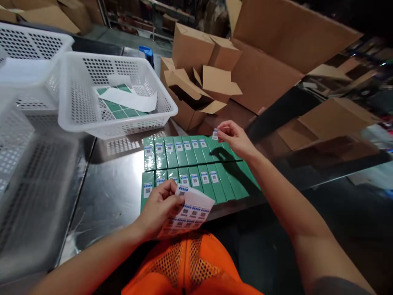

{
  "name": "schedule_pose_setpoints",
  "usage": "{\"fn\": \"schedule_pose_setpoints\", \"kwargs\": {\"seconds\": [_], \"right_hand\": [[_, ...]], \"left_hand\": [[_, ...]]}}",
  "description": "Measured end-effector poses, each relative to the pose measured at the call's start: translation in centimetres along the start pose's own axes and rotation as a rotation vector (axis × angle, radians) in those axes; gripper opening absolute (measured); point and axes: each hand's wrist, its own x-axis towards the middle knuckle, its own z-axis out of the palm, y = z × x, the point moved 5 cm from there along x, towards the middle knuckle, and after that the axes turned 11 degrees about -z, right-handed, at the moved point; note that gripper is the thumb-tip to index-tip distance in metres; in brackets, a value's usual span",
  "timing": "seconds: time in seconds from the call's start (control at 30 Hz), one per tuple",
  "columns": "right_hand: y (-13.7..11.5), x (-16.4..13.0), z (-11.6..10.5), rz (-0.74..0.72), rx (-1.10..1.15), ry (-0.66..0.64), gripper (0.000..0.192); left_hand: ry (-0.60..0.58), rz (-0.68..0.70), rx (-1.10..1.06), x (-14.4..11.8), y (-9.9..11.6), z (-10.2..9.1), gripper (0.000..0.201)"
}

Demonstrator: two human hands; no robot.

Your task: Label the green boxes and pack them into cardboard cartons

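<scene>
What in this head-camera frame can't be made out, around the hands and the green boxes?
- Print on the small label pinched in the right hand: too small, blurred.
- Codes on the sticker sheet: partly covered by the left hand.
- Far-right green boxes: hidden under the right hand's forearm and shadow.
- White basket contents: partly covered by paper.
</scene>
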Motion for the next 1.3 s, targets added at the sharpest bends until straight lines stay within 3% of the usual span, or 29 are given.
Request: {"fn": "schedule_pose_setpoints", "kwargs": {"seconds": [0.1, 0.17, 0.4, 0.57, 0.67, 0.73, 0.83, 0.93, 1.03, 1.13, 1.3], "right_hand": [[3.4, 2.3, -0.8, 0.27, -0.059, -0.111, 0.066], [4.7, 2.9, -1.0, 0.352, -0.095, -0.136, 0.08], [6.6, 3.3, -0.8, 0.373, -0.231, -0.179, 0.07], [6.1, 4.2, -1.3, 0.331, -0.465, -0.144, 0.069], [4.1, 4.1, -1.8, 0.26, -0.655, -0.065, 0.066], [1.9, 2.8, -0.9, 0.142, -0.677, -0.03, 0.057], [-2.1, -1.7, 2.3, -0.096, -0.423, -0.068, 0.034], [-5.0, -7.0, 6.1, -0.199, -0.309, -0.213, 0.025], [-6.1, -9.8, 8.3, -0.222, -0.325, -0.262, 0.019], [-6.0, -10.3, 9.1, -0.266, -0.347, -0.241, 0.014], [-6.7, -10.9, 9.4, -0.546, -0.54, -0.205, 0.012]], "left_hand": [[-0.009, 0.011, 0.008, -0.1, 0.1, 0.2, 0.03], [-0.016, 0.012, 0.026, -0.2, 0.1, 0.2, 0.031], [-0.014, -0.007, 0.05, -0.1, 0.1, 0.0, 0.031], [-0.01, -0.008, 0.017, -0.1, 0.2, 0.2, 0.033], [0.002, -0.001, -0.017, 0.0, 0.4, 0.3, 0.036], [0.0, 0.014, -0.029, 0.1, 0.5, 0.3, 0.039], [-0.038, 0.04, -0.067, 0.3, 0.6, 0.4, 0.041], [-0.084, 0.049, -0.11, 0.2, 0.6, 0.6, 0.043], [-0.1, 0.071, -0.099, 0.0, 0.7, 0.8, 0.043], [-0.104, 0.066, -0.073, 0.1, 0.6, 0.6, 0.038], [-0.125, 0.083, -0.113, 0.7, 0.1, 0.0, 0.024]]}}
